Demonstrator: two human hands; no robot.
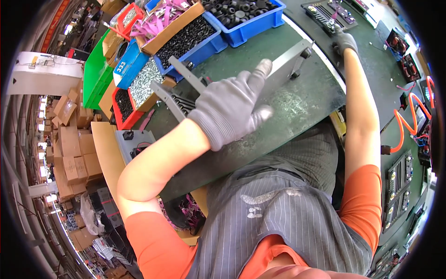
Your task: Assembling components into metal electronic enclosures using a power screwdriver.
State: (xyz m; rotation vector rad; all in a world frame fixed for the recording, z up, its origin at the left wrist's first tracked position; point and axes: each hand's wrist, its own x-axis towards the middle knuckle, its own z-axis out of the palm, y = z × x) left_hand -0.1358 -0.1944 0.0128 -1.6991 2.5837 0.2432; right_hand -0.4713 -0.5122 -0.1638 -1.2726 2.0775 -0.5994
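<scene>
My left hand point(232, 104), in a grey glove, is over a grey metal frame point(283, 69) on the green work surface. Its thumb and a forefinger stand apart; the other fingers are partly hidden, and I cannot tell whether it touches the frame. A dark round foot point(305, 53) sits at the frame's corner. Far to the right, my gloved right hand point(346, 43) reaches to a black panel point(318, 16) with fittings on it. Its fingers close at a small silvery piece point(331, 25) whose kind I cannot make out.
Blue bins point(253, 31) of black parts stand at the back, beside a red bin point(125, 118) and a green bin point(95, 74). An orange coiled hose point(405, 120) hangs at right, near more black panels point(397, 186). Cartons point(69, 144) are stacked at left.
</scene>
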